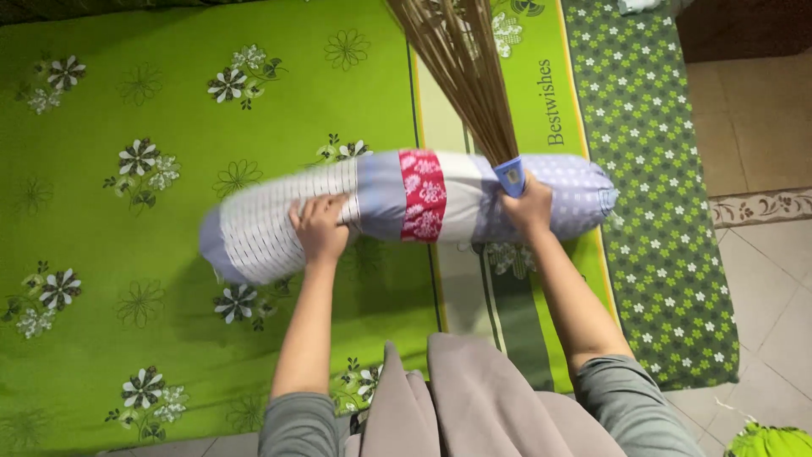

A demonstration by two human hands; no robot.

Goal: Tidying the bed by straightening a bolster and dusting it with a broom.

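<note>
The bolster pillow [406,207] lies crosswise over the bed [127,338], across the seam where the bright green floral sheet meets a striped green panel, its patchwork cover running from a lined white end through a red floral band to a lilac dotted end. The left hand [320,230] rests spread, palm down, on the lined white end, fingers open and pressing rather than gripping; that end looks blurred, so it may be shifting. The right hand [529,206] is closed in a fist around the blue-wrapped base of a stick broom [469,76], whose thin brown bristles fan up and away over the sheet, its grip just against the pillow's lilac part.

As a judgement, the step in hand is steadying or moving the bolster while the broom is kept ready. The next move calls for a firm hold on the white end and keeping the bristles free of the pillow
</note>
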